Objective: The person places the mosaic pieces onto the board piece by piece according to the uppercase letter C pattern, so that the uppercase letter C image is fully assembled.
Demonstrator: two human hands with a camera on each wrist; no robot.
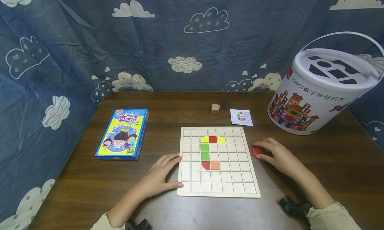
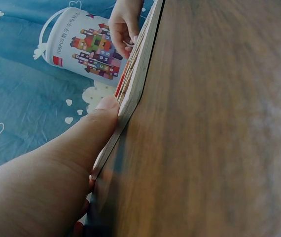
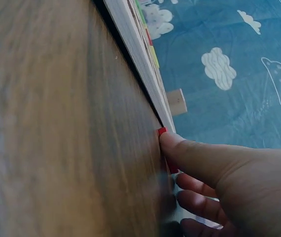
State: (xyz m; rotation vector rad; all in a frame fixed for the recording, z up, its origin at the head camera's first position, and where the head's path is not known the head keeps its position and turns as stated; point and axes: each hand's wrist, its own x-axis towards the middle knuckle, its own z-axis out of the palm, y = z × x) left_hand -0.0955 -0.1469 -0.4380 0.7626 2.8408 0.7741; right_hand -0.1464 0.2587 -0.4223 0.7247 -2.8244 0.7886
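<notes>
A square wooden grid board point(image 1: 234, 186) lies on the table. Colored tiles fill some of its cells: a yellow, red and yellow row on top, two green tiles point(image 1: 205, 151) below at the left, then a dark red rounded tile point(image 1: 205, 165) beside an orange square point(image 1: 215, 165). My left hand point(image 1: 159, 175) rests at the board's left edge, thumb and fingertips touching it. Just off the board's right edge, my right hand point(image 1: 277, 155) pinches a small red tile point(image 1: 256, 151) between thumb and fingers. In the right wrist view, the thumb partly covers that red tile point(image 3: 162, 132).
Behind the board are a small wooden cube point(image 1: 215, 109) and a pattern card point(image 1: 241, 117) printed with a colored grid. A large white bucket point(image 1: 315, 96) with a slotted lid stands at the back right. A blue-and-yellow box point(image 1: 123, 135) lies on the left.
</notes>
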